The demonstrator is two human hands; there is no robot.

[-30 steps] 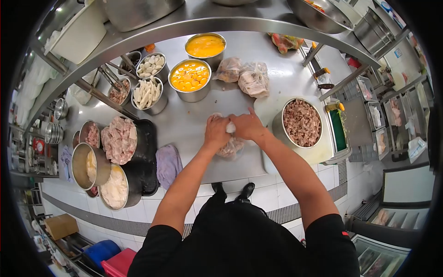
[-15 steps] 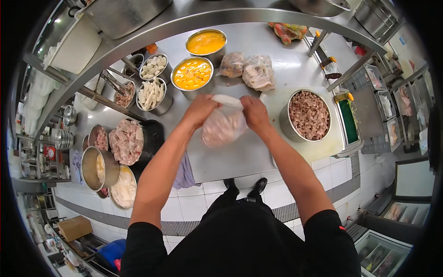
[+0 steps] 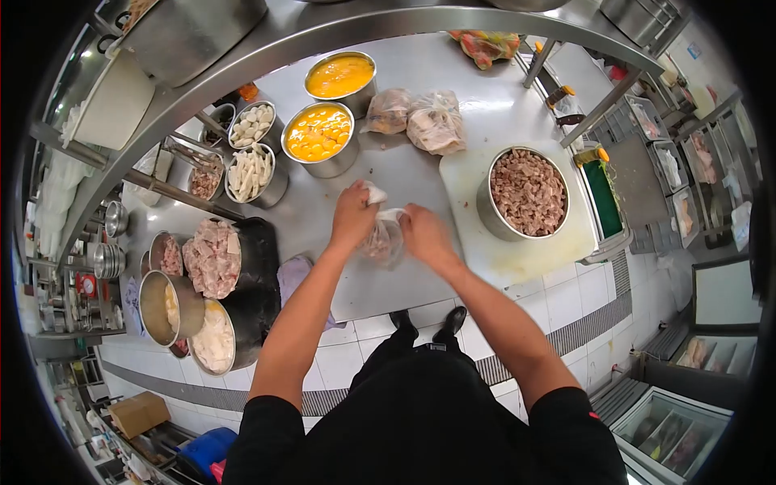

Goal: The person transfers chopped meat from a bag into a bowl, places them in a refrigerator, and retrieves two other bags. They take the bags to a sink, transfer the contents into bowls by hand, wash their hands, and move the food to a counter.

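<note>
A clear plastic bag (image 3: 383, 245) with pinkish meat in it is between my hands, just above the steel table. My left hand (image 3: 354, 215) is closed on the left side of the bag's gathered neck, and a white twist of plastic sticks out above the fingers. On the other side, my right hand (image 3: 424, 236) pinches the plastic; its fingers are slightly blurred. Two filled plastic bags lie farther back, the nearer a bag of pale meat (image 3: 436, 125). To the right, a steel pot of diced meat (image 3: 529, 194) stands on a white cutting board (image 3: 517, 263).
Pots of beaten egg (image 3: 341, 77) and egg yolks (image 3: 321, 133) stand at the back, beside pots of white pieces (image 3: 251, 174). Raw meat chunks (image 3: 212, 259) and more bowls sit on the left. A steel shelf (image 3: 388, 24) spans the table above.
My hands have drawn closer to each other at the bag's neck, twisting it tighter. The bag looks smaller and more gathered. The view has shifted slightly.
</note>
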